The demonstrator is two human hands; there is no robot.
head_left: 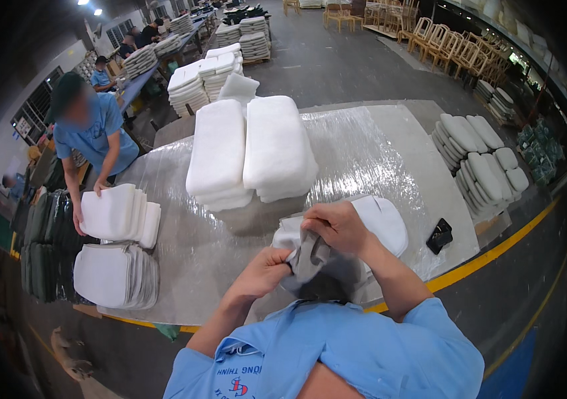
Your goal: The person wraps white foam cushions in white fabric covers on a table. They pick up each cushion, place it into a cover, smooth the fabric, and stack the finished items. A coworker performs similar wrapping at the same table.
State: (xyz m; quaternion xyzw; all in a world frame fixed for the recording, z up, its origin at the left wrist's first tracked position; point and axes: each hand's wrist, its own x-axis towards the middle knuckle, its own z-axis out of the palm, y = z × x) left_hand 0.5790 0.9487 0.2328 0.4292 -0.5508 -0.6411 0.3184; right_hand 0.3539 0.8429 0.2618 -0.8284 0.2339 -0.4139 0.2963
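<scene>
Low centre of frame: my left hand and right hand both grip a grey fabric cover; tugging unevenly could tear it.

You have two tall stacks of white foam pads side by side on the worktop, one grey fabric cover between your two hands, one black tool at the right edge, and two stacks of flat white pieces at the left, with one co-worker there.
</scene>
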